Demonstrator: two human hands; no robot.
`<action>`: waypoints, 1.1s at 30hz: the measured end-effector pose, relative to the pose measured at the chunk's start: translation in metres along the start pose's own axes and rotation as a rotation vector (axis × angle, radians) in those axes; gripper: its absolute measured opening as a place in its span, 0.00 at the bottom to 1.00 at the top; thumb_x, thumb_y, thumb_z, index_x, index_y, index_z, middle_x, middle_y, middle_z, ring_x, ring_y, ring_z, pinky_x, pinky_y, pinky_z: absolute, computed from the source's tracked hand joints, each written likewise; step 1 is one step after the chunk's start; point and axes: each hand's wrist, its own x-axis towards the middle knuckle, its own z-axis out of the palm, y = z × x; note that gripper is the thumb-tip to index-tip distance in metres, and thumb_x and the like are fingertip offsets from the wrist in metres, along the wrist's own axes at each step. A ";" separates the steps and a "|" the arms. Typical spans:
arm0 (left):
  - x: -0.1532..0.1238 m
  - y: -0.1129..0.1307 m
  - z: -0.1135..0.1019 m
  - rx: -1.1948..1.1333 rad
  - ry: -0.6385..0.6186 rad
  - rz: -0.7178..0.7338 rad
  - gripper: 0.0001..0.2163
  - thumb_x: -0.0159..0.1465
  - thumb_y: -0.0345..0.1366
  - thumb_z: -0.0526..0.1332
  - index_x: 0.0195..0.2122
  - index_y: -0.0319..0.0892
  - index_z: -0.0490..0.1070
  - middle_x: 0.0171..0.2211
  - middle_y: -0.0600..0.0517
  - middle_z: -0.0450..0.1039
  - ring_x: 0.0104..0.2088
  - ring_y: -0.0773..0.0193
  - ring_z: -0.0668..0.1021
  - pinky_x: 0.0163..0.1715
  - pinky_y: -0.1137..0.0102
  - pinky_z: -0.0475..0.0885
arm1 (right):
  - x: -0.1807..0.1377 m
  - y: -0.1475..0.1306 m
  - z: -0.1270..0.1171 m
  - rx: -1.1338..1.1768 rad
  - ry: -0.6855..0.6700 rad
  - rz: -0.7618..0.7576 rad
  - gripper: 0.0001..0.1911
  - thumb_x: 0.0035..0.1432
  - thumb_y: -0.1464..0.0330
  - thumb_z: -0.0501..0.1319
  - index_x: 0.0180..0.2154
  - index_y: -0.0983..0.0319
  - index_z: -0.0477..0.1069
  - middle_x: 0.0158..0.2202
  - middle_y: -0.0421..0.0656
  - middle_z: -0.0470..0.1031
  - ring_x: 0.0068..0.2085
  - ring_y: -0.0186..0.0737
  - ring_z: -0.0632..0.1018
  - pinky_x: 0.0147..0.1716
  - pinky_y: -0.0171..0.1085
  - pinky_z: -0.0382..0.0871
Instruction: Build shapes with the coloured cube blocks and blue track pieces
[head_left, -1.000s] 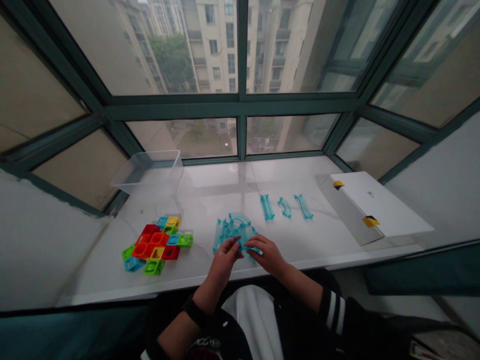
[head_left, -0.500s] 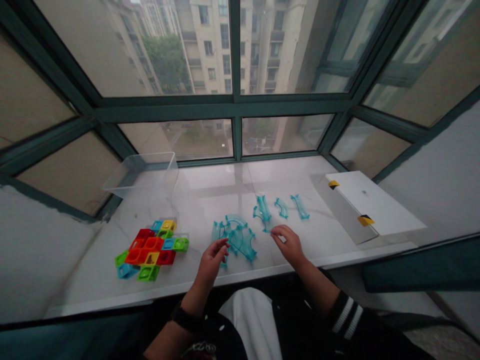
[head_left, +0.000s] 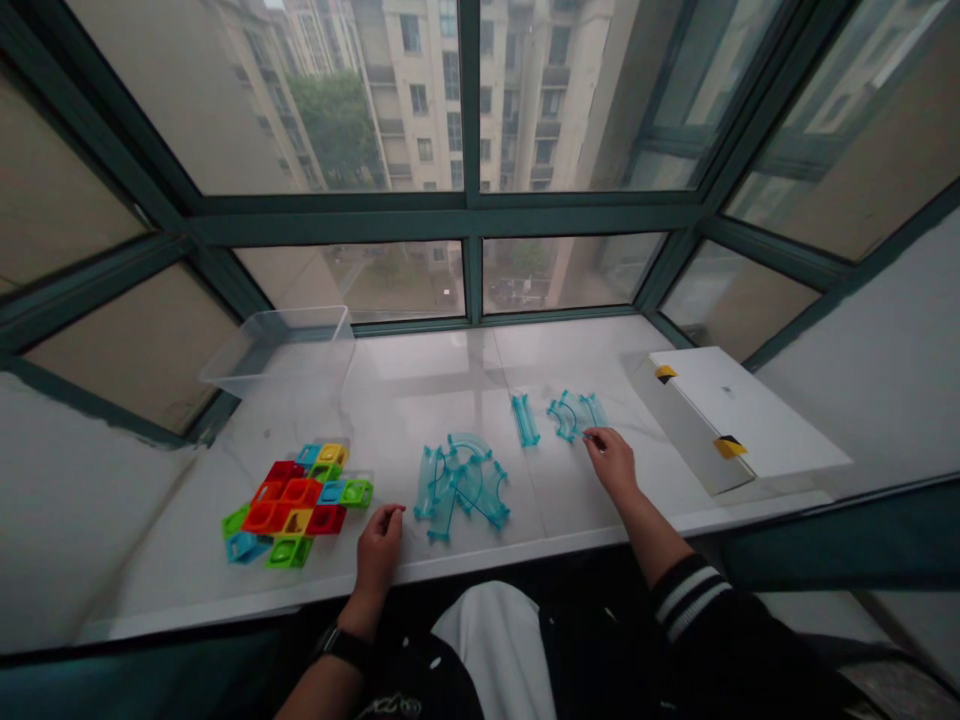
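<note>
curved blue track piece (head_left: 573, 418) at fingertips of the right hand (head_left: 613, 462)

Soft, greyish daylight enters through the window panes (head_left: 337, 120), leaving the room side dim. The glossy white surface (head_left: 420, 385) carries pale sheen and blurred reflections of the window frame (head_left: 330, 222) at its far side. A faint shadow lies left of the white box (head_left: 765, 410). The black jacket (head_left: 585, 660) sinks into near-black. Wide-angle stretching slants the outer frame bars; fine detail on the turquoise track pieces (head_left: 526, 420) looks soft.
</note>
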 end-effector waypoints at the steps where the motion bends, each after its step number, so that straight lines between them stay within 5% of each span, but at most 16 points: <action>1: 0.000 0.001 0.000 0.011 -0.007 0.008 0.18 0.60 0.53 0.60 0.38 0.43 0.78 0.27 0.52 0.76 0.33 0.56 0.78 0.35 0.66 0.73 | 0.003 0.002 0.003 -0.010 -0.003 0.003 0.13 0.64 0.61 0.59 0.40 0.60 0.79 0.39 0.49 0.81 0.38 0.47 0.79 0.42 0.44 0.74; 13: 0.001 0.000 0.001 0.018 -0.059 0.042 0.17 0.59 0.53 0.61 0.36 0.45 0.78 0.34 0.50 0.82 0.39 0.52 0.82 0.41 0.64 0.76 | 0.017 0.009 0.031 -0.070 -0.067 0.065 0.12 0.61 0.65 0.58 0.40 0.61 0.79 0.41 0.48 0.80 0.37 0.45 0.79 0.45 0.44 0.72; 33: 0.001 -0.002 0.003 0.058 -0.063 0.048 0.15 0.60 0.51 0.61 0.37 0.45 0.78 0.32 0.51 0.81 0.35 0.55 0.81 0.37 0.66 0.75 | 0.010 0.020 0.048 -0.101 -0.112 0.065 0.13 0.61 0.65 0.58 0.42 0.61 0.79 0.43 0.49 0.80 0.38 0.45 0.79 0.47 0.44 0.73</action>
